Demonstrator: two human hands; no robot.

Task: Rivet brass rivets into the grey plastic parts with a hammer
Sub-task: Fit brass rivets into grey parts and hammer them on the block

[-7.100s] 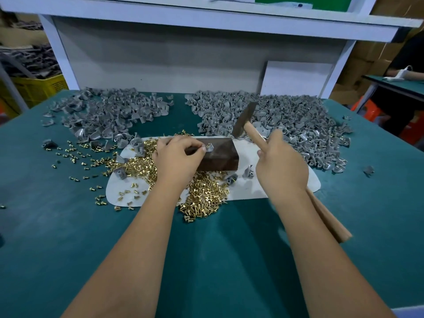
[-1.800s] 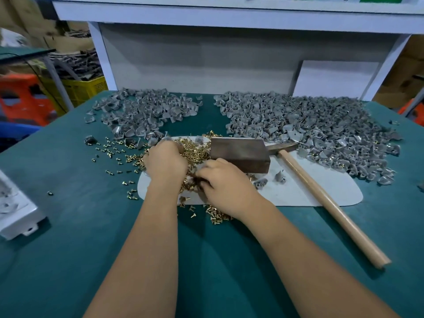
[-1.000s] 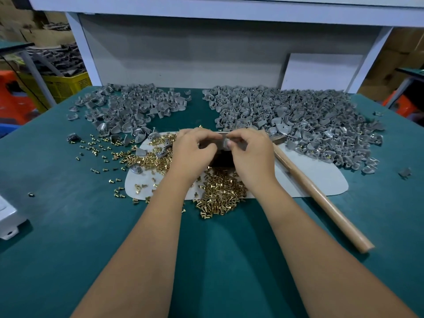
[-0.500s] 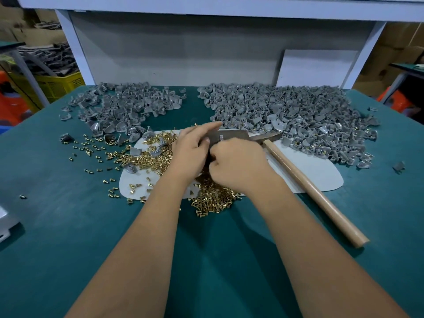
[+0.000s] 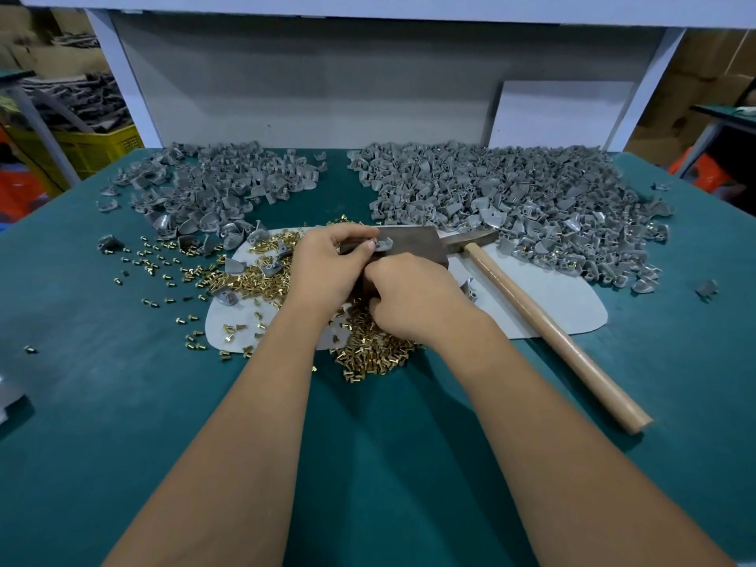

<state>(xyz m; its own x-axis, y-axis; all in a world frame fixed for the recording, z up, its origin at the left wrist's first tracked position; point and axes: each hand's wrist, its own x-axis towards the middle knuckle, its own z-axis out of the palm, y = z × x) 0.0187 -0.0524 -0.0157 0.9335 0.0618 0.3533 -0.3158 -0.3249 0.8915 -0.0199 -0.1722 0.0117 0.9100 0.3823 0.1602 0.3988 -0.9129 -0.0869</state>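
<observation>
My left hand point(image 5: 327, 266) pinches a small grey plastic part point(image 5: 382, 244) on top of the dark metal block point(image 5: 417, 245). My right hand point(image 5: 413, 300) lies with curled fingers over the heap of brass rivets point(image 5: 368, 349) in front of the block; whether its fingertips hold a rivet is hidden. The hammer point(image 5: 544, 317) lies on the table to the right, head next to the block, wooden handle pointing towards me, no hand on it.
A grey mat point(image 5: 552, 296) lies under the block on the green table point(image 5: 122, 403). Two big heaps of grey parts sit behind, one at the left point(image 5: 212, 190), one at the right point(image 5: 511, 202). Loose rivets point(image 5: 155, 259) scatter to the left. A white shelf frame point(image 5: 122, 75) rises behind.
My right hand has dropped from the block down to the rivet heap. My left hand stays at the block's top with the grey part. The hammer still lies where it was.
</observation>
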